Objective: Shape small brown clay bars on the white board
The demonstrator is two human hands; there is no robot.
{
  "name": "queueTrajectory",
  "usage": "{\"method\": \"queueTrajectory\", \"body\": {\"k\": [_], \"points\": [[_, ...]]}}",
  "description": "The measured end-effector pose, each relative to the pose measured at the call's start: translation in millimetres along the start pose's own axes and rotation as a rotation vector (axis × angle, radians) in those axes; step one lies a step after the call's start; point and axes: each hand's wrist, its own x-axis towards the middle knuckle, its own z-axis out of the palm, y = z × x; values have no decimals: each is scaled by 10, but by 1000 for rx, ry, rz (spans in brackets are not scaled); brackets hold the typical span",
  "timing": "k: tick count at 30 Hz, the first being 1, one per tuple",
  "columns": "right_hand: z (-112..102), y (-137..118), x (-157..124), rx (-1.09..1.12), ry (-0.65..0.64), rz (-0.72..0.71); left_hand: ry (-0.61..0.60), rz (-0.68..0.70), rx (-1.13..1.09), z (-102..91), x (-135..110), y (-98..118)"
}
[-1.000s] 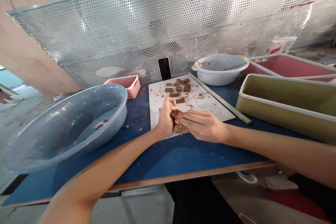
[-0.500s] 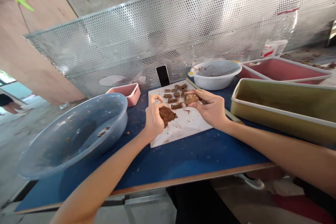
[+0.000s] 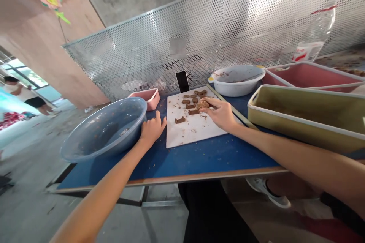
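Observation:
My right hand [image 3: 219,114] pinches a light brown crumbly lump [image 3: 203,104] over the far right part of a white board [image 3: 196,133]. On that board lie several small brown moulded pieces, among them a bar-shaped piece [image 3: 180,120] near the left edge and another bar-shaped piece [image 3: 194,112] beside the lump. Crumbs are scattered around them. My left hand [image 3: 152,131] is off the board, next to the rim of a large blue basin [image 3: 104,148], with thumb and a finger apart. Nothing shows in it, though its palm side is partly hidden.
A pink box [image 3: 153,100], a phone [image 3: 182,81] and a white basin [image 3: 238,88] stand along the perforated metal screen [image 3: 137,45]. To the right are a yellow-green box [image 3: 299,121], a pink tray [image 3: 327,78] and a plastic bottle [image 3: 312,41]. A person [image 3: 37,100] is far left.
My left hand has moved left from the board to the blue basin, and the dark brown lump it held is out of sight. A bar-shaped piece now shows there. My right hand keeps its lump.

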Motion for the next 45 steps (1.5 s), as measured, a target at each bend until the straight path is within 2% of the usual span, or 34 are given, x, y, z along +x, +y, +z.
{"method": "queueTrajectory", "body": {"k": [6, 9, 12, 18, 23, 29, 34, 45], "points": [[-3, -18, -8, -19, -33, -21, 20, -76, 10, 153, 155, 13], [-7, -11, -15, -35, -34, -21, 51, -72, -11, 197, 209, 21], [-6, 1, -22, -47, -43, -16, 86, 1, -67, 201, 224, 34], [18, 13, -31, -43, -46, -28, 85, 269, -297, 183, 249, 100], [19, -2, -36, -80, -64, -32, 53, 352, -436, 229, 298, 165], [10, -33, -35, -105, -80, -61, -37, 391, -561, 292, 363, 196], [33, -26, -60, -107, -96, -94, -63, 391, -640, 305, 406, 203], [34, -15, -69, -120, -115, -98, -63, 389, -603, 313, 393, 232]]}}
